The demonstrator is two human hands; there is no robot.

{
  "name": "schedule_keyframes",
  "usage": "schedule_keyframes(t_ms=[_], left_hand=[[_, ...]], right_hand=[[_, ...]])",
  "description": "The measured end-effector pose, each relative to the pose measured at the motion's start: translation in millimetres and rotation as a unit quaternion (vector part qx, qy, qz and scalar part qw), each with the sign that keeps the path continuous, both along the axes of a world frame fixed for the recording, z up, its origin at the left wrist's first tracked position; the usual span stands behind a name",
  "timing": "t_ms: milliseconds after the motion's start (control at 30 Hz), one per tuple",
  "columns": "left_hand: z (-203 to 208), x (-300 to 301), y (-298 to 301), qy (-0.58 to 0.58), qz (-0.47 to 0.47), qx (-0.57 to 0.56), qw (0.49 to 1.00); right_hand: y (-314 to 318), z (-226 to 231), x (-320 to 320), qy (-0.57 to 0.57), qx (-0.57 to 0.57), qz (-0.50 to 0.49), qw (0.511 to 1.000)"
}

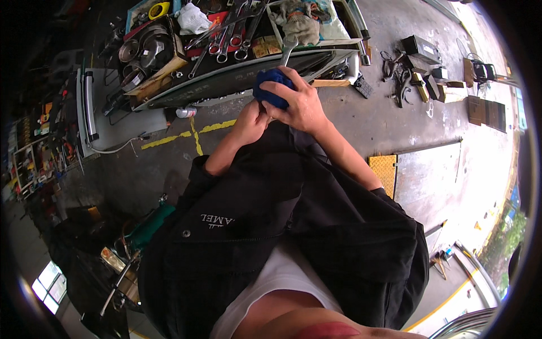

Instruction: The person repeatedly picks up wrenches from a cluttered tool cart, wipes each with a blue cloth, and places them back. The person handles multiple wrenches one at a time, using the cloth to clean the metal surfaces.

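Observation:
A blue cloth (264, 90) is bunched inside my right hand (302, 104), whose fingers are wrapped round it. Out of the cloth's far side sticks the open jaw of a silver wrench (289, 48), pointing away from me. The cloth covers the middle of the wrench. My left hand (250, 123) is closed just below the cloth, in line with the wrench, apparently on its near end; that end is hidden by the fingers. Both hands are close together in front of my chest, near the front edge of the workbench (226, 79).
On the bench lie several combination wrenches (226, 42), a white rag (193, 20) and metal rings in a box (169, 70). Dirty gloves (302, 22) fill a tray at the right. A white bottle (186, 113) lies below the bench. Boxes and metal parts (423, 51) stand on the floor at right.

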State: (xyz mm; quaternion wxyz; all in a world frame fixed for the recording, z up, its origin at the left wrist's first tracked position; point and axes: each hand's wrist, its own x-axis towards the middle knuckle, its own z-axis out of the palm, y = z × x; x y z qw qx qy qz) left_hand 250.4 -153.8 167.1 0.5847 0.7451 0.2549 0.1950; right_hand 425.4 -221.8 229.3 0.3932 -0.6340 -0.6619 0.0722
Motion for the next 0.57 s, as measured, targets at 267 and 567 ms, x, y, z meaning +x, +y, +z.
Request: schedule_keyframes(t_ms=[267,567], left_hand=[[13,-8,-2,0.015,-0.041,-0.140,0.989],[19,-2,-3,0.017,-0.034,-0.141,0.989]], right_hand=[[7,-16,35,-0.052,0.071,-0.122,0.989],[3,-11,21,0.015,0.001,-0.078,0.997]])
